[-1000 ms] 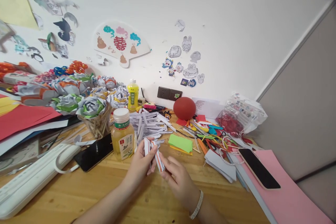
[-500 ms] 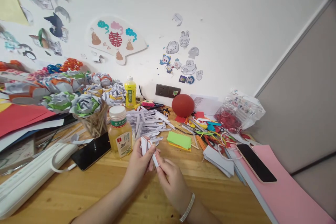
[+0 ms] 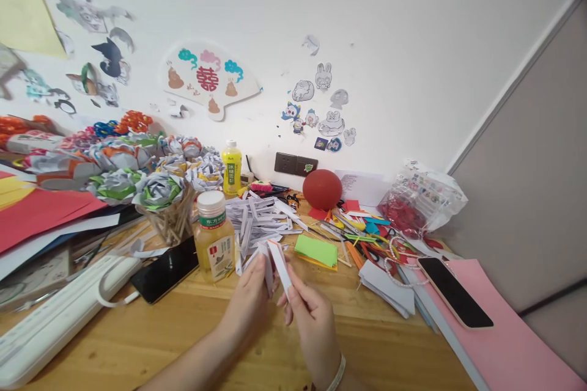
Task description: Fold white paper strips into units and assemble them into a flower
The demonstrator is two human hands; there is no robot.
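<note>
Between thumb and fingers, my left hand [image 3: 251, 287] pinches folded white paper [image 3: 265, 256] whose lower part the hand covers. My right hand [image 3: 312, 311] grips the lower end of a narrow folded paper strip [image 3: 279, 266], white with an orange-red edge near its top. The two papers stand close together, tilted, above the wooden table [image 3: 257, 354]. Right behind them lies a heap of folded white paper strips [image 3: 261, 220]. A juice bottle with a white cap [image 3: 214, 244] stands just left of my left hand. Green paper slips [image 3: 316, 250] lie beyond my right hand.
At the left are a black phone [image 3: 167, 269], a white power strip [image 3: 64, 317] and a cup of paper flowers [image 3: 169, 220]. On the right lie grey-white paper sheets [image 3: 386, 288], scissors, pink paper [image 3: 513, 342] and another phone [image 3: 454, 293]. A red balloon [image 3: 322, 189] rests near the wall.
My hands have moved slightly apart. The paper held together between them now shows as two pieces, one in each hand. The view has shifted a little.
</note>
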